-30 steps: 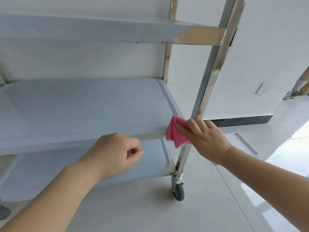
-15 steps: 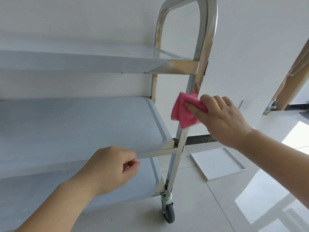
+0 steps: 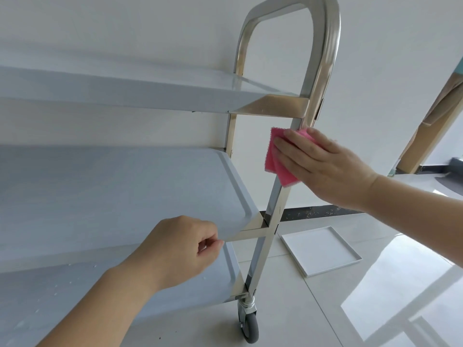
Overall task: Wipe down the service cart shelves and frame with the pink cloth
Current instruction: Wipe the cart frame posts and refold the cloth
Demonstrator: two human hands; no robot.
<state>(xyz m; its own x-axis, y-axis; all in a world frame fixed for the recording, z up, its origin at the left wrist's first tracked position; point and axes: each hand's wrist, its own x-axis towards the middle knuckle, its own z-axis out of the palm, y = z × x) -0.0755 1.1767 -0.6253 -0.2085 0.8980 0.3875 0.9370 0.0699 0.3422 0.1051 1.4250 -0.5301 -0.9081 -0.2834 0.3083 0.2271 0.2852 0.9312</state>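
Observation:
The service cart has three grey shelves in a shiny steel frame: top shelf (image 3: 150,96), middle shelf (image 3: 125,191) and bottom shelf (image 3: 62,301). My right hand (image 3: 323,166) holds the folded pink cloth (image 3: 271,159) against the near upright post (image 3: 274,206), just below the top shelf's bracket. Its fingers lie across the cloth and its thumb is hidden. My left hand (image 3: 180,249) is curled in a loose fist in front of the middle shelf's front corner, holding nothing.
The post bends into a looped handle (image 3: 325,33) above the top shelf. A grey caster (image 3: 249,324) carries the near corner. A white square tray (image 3: 320,249) lies on the tiled floor right of the cart. A white wall stands behind, a doorway at far right.
My right hand has slid the cloth up the post from the middle shelf's corner to just under the top shelf. My view has tilted upward. The left hand has stayed put.

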